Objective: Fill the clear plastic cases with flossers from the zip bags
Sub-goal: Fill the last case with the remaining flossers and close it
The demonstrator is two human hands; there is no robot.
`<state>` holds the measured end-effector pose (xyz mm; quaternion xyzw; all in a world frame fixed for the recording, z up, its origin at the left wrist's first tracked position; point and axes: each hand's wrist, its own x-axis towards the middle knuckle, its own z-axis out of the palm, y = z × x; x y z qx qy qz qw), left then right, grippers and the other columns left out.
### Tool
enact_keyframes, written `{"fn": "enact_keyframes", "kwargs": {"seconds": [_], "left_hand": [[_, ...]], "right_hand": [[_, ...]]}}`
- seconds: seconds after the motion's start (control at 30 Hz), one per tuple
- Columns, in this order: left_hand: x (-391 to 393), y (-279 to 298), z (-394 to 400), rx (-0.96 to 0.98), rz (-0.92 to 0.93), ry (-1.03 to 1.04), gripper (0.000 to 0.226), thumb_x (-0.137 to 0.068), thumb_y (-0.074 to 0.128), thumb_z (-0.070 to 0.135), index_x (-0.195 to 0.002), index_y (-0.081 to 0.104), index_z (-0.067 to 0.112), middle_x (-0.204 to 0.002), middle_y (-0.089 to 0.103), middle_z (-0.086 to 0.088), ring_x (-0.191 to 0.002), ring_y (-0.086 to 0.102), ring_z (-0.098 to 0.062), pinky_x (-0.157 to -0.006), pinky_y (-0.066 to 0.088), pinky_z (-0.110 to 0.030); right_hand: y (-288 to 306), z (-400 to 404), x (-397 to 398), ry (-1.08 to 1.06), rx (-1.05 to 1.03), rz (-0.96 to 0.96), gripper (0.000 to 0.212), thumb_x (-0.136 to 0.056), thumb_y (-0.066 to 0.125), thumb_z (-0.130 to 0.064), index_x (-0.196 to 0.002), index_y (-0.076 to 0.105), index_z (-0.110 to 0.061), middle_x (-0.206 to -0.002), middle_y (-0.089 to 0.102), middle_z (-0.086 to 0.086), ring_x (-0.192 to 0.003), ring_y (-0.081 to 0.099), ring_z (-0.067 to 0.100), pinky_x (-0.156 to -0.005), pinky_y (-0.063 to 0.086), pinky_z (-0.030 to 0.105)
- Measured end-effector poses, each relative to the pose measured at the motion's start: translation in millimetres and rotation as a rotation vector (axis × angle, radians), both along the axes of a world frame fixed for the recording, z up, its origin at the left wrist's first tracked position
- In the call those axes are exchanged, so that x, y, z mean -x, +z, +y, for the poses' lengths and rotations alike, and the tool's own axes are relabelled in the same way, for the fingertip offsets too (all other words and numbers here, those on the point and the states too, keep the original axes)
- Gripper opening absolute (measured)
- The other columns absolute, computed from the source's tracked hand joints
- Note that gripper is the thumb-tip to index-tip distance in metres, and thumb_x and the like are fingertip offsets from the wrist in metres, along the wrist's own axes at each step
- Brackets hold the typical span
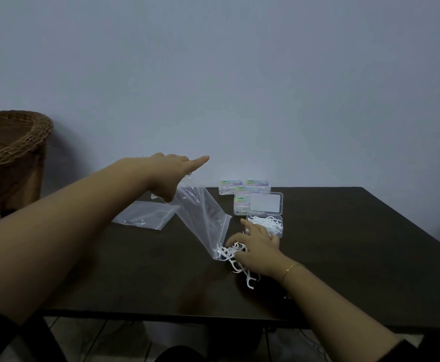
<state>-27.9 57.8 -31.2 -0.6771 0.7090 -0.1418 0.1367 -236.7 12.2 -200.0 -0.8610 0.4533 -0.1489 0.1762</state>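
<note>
Task midway. The left hand [169, 173] pinches the upended zip bag [203, 215] aloft, and flossers [233, 254] spill from its mouth onto the table [344, 244]. The right hand [256, 246] lies on the pile; whether it grips cannot be told. The open case [281, 226] is partly filled. Four labelled cases [230, 186] stand closed behind it, and a second bag [145, 214] lies flat.

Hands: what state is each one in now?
Left hand: holds the zip bag, lifted.
Right hand: on the flossers; grip cannot be told.

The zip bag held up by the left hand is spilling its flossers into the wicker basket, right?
No. In the head view the zip bag, held up by the left hand, spills its flossers onto the dark table, not into the wicker basket.
</note>
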Motion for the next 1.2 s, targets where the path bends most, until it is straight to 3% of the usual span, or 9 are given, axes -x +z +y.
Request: {"fn": "enact_keyframes", "kwargs": {"seconds": [0.43,0.57,0.73,0.87,0.93,1.03,1.13,1.2], "left_hand": [[1,7,-6,0.038,-0.026,-0.027,0.119,-0.076,0.071,0.009,-0.147,-0.021,0.035,-0.145,0.037,0.001,-0.13,0.038,-0.021,-0.099,0.038,-0.034],[-4,9,-5,0.046,-0.016,-0.019,0.119,-0.075,0.07,0.007,-0.147,-0.02,0.035,-0.144,0.038,0.003,-0.128,0.039,-0.02,-0.098,0.038,-0.034],[-14,3,-7,0.042,0.004,0.002,0.119,-0.075,0.07,0.007,-0.147,-0.021,0.035,-0.145,0.037,0.003,-0.127,0.04,-0.021,-0.094,0.037,-0.03],[-23,-5,-9,0.01,0.11,0.009,0.123,-0.072,0.07,0.004,-0.146,-0.021,0.039,-0.144,0.038,0.004,-0.122,0.044,-0.02,-0.092,0.046,-0.031],[-29,-11,-8,-0.04,0.234,0.037,0.124,-0.071,0.069,-0.001,-0.145,-0.021,0.042,-0.145,0.037,0.003,-0.115,0.049,-0.02,-0.087,0.053,-0.035],[-38,-29,-3,-0.115,0.357,0.096,0.123,-0.072,0.069,-0.004,-0.146,-0.019,0.042,-0.148,0.032,-0.001,-0.117,0.05,-0.022,-0.088,0.054,-0.034],[-46,-58,5,-0.186,0.418,0.164,0.126,-0.073,0.074,0.0,-0.146,-0.02,0.041,-0.154,0.026,-0.005,-0.132,0.04,-0.027,-0.097,0.05,-0.036],[-50,-79,10,-0.227,0.444,0.195,0.127,-0.072,0.077,0.005,-0.144,-0.021,0.043,-0.156,0.024,-0.002,-0.136,0.036,-0.028,-0.099,0.049,-0.038]], "right_hand": [[3,6,-7,0.022,-0.033,-0.029,0.025,-0.083,0.057,-0.039,-0.108,0.062,-0.043,-0.157,0.015,-0.006,-0.145,0.004,0.017,-0.112,-0.003,0.051],[4,6,-7,-0.001,-0.003,0.007,0.008,-0.084,0.058,-0.048,-0.09,0.063,-0.046,-0.156,0.017,-0.008,-0.144,0.005,0.017,-0.111,-0.002,0.056],[0,2,-4,-0.04,0.016,0.033,0.015,-0.086,0.055,-0.036,-0.095,0.067,-0.038,-0.155,0.02,-0.006,-0.144,0.007,0.018,-0.112,-0.002,0.055],[2,3,-8,-0.074,0.029,-0.092,0.015,-0.087,0.051,-0.032,-0.096,0.062,-0.037,-0.143,0.036,-0.009,-0.137,0.022,0.015,-0.11,0.007,0.049],[3,4,-11,-0.082,0.099,-0.188,0.011,-0.086,0.051,-0.029,-0.093,0.057,-0.034,-0.121,0.048,-0.011,-0.123,0.034,0.014,-0.099,0.019,0.039],[5,6,-15,-0.087,0.204,-0.263,0.008,-0.087,0.05,-0.027,-0.093,0.055,-0.028,-0.102,0.048,-0.012,-0.107,0.038,0.012,-0.086,0.021,0.031],[6,8,-23,-0.083,0.265,-0.282,0.011,-0.091,0.047,-0.028,-0.097,0.056,-0.026,-0.1,0.046,-0.012,-0.104,0.038,0.011,-0.087,0.025,0.032],[9,10,-30,-0.04,0.28,-0.251,0.018,-0.094,0.044,-0.031,-0.107,0.057,-0.027,-0.109,0.05,-0.011,-0.111,0.039,0.012,-0.091,0.026,0.034]]}}
